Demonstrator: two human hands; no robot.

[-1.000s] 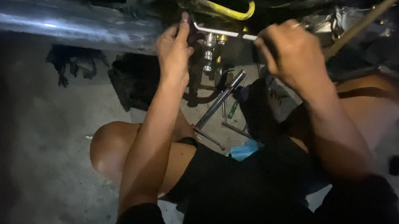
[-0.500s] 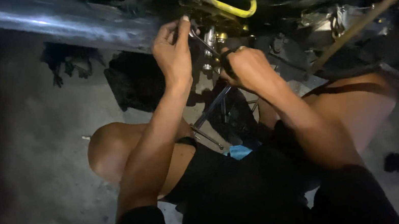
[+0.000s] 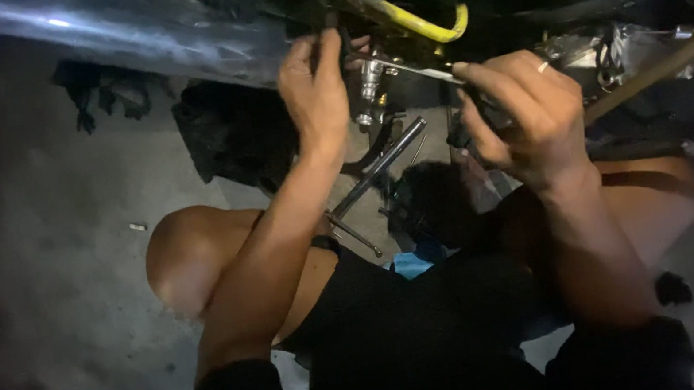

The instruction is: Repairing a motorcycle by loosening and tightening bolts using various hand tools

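slim metal tool (image 3: 420, 71) upper centre of frame, bridging small chrome fitting (image 3: 370, 85) and right hand (image 3: 524, 113). right fingers closed around tool handle end. left hand (image 3: 316, 92) up at dark machine part beside fitting, fingers curled; what they grip, cannot tell. risk: tool slips off fitting under force, knuckles hit metal; dim light hides seating. counts: 2 hands, 1 tool in use, 1 yellow hose (image 3: 418, 25), 1 chrome pipe (image 3: 120, 33) upper left, several loose tools (image 3: 379, 164) on floor, exact number unclear.
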